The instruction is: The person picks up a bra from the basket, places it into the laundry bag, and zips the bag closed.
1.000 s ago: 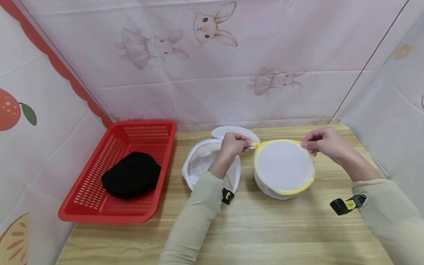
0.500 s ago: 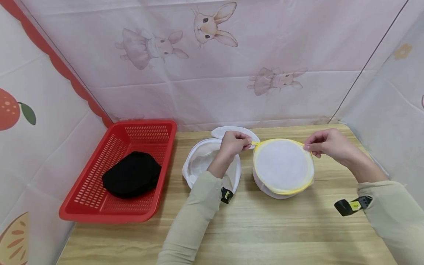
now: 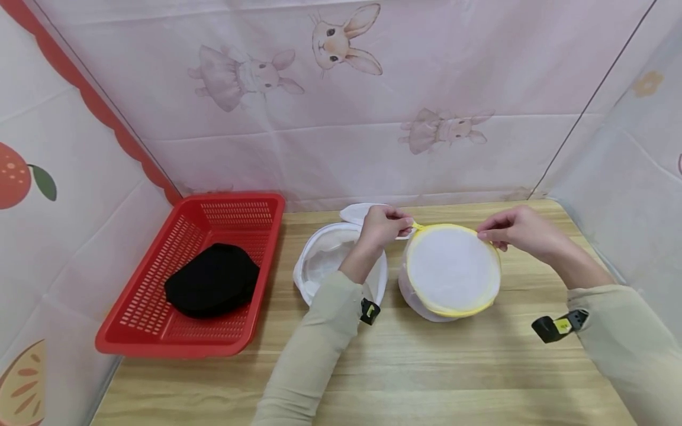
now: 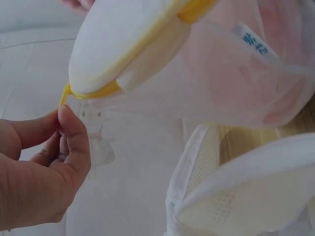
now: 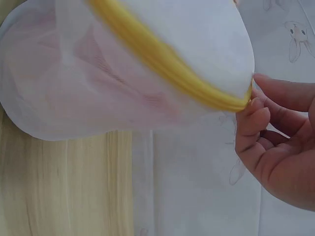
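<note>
A round white mesh bag (image 3: 453, 269) with a yellow zipper edge stands tilted on the table, its flat lid facing up. My left hand (image 3: 379, 228) pinches the yellow zipper pull (image 4: 63, 95) at the bag's back left, between thumb and forefinger. At the back right edge, my right hand (image 3: 519, 232) pinches the yellow rim (image 5: 216, 101) between thumb and fingers. Pinkish contents show through the mesh side in both wrist views. Under my left forearm lies an open white padded bag (image 3: 325, 260), partly hidden, its lid folded back.
On the left of the table (image 3: 426, 378) stands a red plastic basket (image 3: 176, 349) with a black folded item (image 3: 212, 281) in it. Printed fabric walls (image 3: 341, 154) enclose the table at the back and both sides.
The mesh bag has shifted and tilted slightly to the left. My left hand has risen a little to the right with the pull, and my right hand has moved slightly left.
</note>
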The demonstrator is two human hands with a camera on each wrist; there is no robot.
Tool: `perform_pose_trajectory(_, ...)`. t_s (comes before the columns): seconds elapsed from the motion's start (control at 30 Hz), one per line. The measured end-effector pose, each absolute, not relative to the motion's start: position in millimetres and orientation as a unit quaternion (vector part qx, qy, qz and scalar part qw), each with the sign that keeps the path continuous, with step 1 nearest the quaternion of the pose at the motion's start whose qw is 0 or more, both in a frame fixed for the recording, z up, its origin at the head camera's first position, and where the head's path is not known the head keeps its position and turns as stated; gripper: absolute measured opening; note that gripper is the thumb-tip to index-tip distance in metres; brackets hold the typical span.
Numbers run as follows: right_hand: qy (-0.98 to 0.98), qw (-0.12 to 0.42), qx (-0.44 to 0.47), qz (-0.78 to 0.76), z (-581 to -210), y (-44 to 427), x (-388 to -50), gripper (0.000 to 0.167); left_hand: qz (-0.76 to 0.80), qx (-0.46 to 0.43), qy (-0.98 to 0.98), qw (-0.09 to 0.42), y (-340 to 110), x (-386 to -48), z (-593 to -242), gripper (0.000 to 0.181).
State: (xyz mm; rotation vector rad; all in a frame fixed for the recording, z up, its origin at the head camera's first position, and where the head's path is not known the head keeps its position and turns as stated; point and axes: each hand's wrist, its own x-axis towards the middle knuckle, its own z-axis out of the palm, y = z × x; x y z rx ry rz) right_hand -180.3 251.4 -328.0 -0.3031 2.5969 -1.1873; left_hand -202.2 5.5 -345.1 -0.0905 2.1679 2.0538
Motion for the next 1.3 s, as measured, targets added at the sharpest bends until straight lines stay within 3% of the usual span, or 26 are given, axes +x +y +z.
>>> perform_pose_trajectory(0.8,0.900,0.134,-0.174,-0.376,-299.9,207.9,-189.4,0.019,0.637,-0.041,0.767,0.071,40.1,-193.0,-318.5,0.005)
perform_pose_trajectory(1.3,0.894,0.110,-0.182,-0.394,-306.5,203.0,-186.6,0.006,0.656,-0.041,0.751,0.070,39.5,-191.3,-326.2,0.004)
